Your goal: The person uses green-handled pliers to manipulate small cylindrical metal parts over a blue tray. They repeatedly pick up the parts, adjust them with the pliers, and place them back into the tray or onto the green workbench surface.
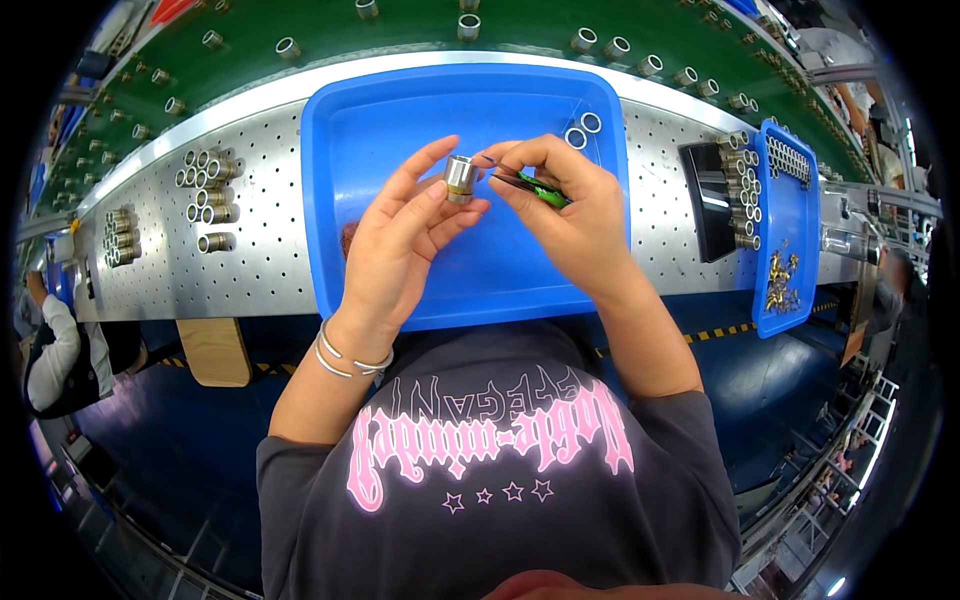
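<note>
My left hand [400, 215] holds a short shiny metal sleeve [460, 178] with a brass-toned lower band, pinched upright between thumb and fingers. Close on its right, my right hand [565, 200] grips a small black-and-green hand tool [545, 190]. The tool's thin dark tips point toward the sleeve; whether they touch it I cannot tell. Both hands are above a large blue plastic tray [465, 290]. Two metal rings [583, 130] lie in its far right corner. A reddish-brown thing [348, 238] shows at the left side, partly hidden by my left wrist.
Metal sleeves [208, 190] stand grouped on the perforated metal table [265, 190] at left. To the right are a dark flat panel [708, 200], more sleeves, and a blue tray [775, 215] with rings and brass-coloured pieces [783, 280]. Behind runs a green conveyor belt [400, 30] carrying sleeves.
</note>
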`<state>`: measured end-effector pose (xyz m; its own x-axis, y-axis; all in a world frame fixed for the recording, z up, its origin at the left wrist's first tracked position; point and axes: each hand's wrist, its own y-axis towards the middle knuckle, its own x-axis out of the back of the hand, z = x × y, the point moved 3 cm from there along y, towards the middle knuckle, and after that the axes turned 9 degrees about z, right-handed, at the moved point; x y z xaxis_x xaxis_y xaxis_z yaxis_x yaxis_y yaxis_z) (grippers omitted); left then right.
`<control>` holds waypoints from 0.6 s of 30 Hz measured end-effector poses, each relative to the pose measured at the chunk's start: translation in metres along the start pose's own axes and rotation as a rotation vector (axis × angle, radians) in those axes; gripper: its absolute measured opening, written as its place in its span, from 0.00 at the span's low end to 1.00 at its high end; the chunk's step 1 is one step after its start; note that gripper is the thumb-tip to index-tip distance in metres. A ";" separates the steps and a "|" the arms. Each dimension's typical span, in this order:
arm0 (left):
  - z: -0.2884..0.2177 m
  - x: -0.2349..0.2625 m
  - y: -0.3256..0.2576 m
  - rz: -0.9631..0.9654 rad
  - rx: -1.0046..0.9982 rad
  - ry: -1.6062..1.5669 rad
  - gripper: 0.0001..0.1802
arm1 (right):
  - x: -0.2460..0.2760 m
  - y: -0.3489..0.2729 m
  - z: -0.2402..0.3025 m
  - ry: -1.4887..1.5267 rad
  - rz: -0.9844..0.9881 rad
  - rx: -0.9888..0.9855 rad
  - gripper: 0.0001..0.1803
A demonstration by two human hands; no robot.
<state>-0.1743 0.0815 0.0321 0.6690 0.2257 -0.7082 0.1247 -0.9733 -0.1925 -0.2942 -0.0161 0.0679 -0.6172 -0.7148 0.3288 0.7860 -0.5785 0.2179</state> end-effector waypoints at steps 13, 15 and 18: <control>0.001 -0.007 0.001 -0.015 -0.081 0.298 0.24 | 0.003 -0.004 0.009 -0.194 -0.003 0.051 0.12; 0.001 -0.008 0.000 -0.008 -0.085 0.358 0.23 | 0.004 -0.005 0.011 -0.216 -0.011 0.069 0.13; 0.001 -0.010 -0.001 0.013 -0.091 0.413 0.22 | 0.004 -0.005 0.014 -0.255 -0.007 0.075 0.13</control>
<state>-0.1817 0.0802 0.0386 0.9062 0.1964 -0.3746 0.1664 -0.9798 -0.1111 -0.3003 -0.0108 0.0807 -0.6012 -0.5832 0.5463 0.7882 -0.5455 0.2851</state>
